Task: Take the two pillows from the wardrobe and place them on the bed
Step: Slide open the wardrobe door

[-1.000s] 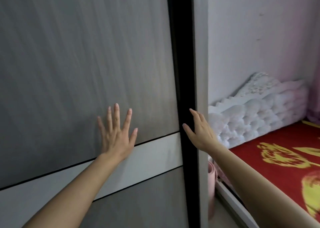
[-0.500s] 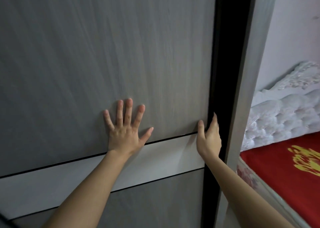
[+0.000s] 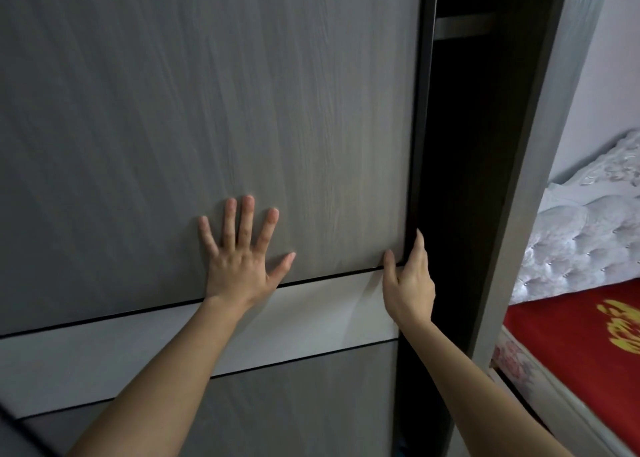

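Observation:
A grey wood-grain sliding wardrobe door (image 3: 207, 110) with a white band fills most of the view. My left hand (image 3: 239, 259) lies flat on it, fingers spread. My right hand (image 3: 408, 280) grips the door's dark right edge, fingers curled around it and thumb on the front. Beside that edge a dark gap (image 3: 464, 196) opens into the wardrobe, with a shelf edge (image 3: 464, 26) near the top. No pillow shows in the gap. The bed (image 3: 571, 335) with a red and gold cover lies at the lower right.
The wardrobe's grey side post (image 3: 526, 179) stands between the gap and the bed. A white tufted headboard (image 3: 588, 234) rests against the pale wall. The bed's white frame (image 3: 554, 418) runs close along the wardrobe's foot.
The door has slid to the left and the dark gap has widened. My right hand went from resting at the edge to gripping it. The view turned left, away from the bed.

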